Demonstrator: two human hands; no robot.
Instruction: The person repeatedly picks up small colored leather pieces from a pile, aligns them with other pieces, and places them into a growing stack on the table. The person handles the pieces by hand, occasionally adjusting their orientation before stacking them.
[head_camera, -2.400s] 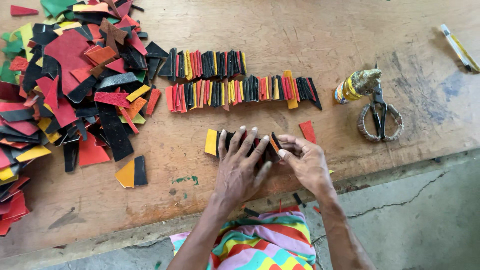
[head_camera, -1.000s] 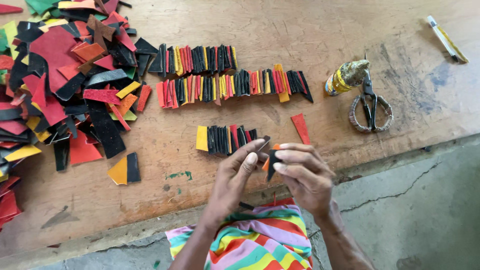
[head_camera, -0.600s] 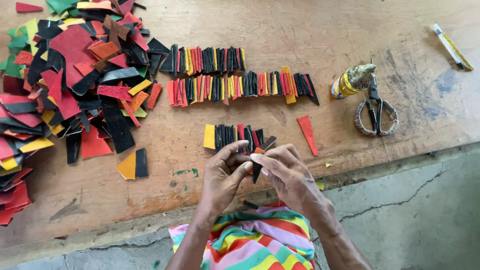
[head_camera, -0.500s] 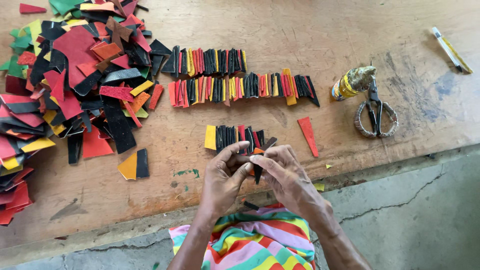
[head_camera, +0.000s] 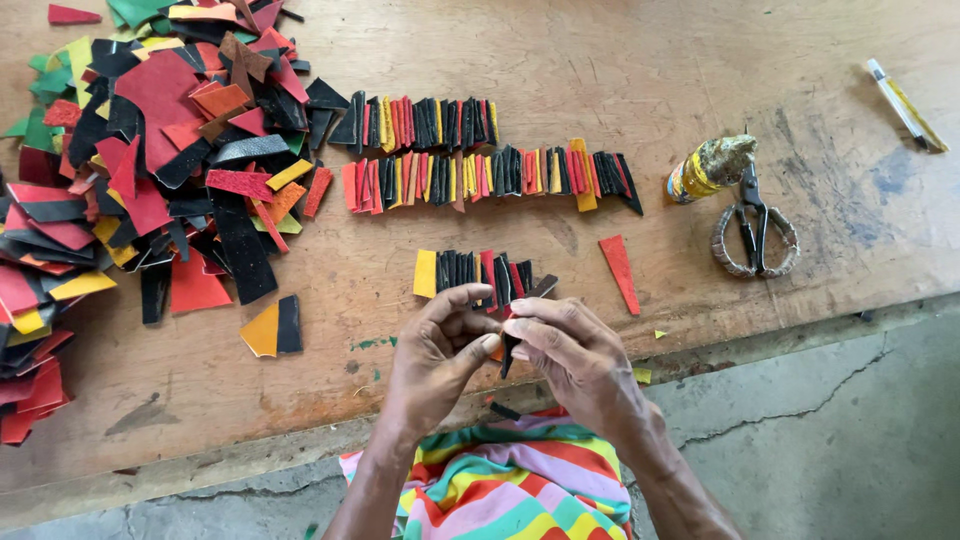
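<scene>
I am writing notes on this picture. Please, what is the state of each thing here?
Left hand: pinching a small strip.
Right hand: pinching the same black strip, held above the board.
Scissors: closed, lying flat.
Short row of strips: lined up, overlapping.
Scrap pile: loose, unsorted.
Red wedge: lying alone.

Bare wood lies to the left of the left hand (head_camera: 432, 360). A short row of strips (head_camera: 480, 274) sits just past both hands. The scissors (head_camera: 755, 232) lie far right.
</scene>
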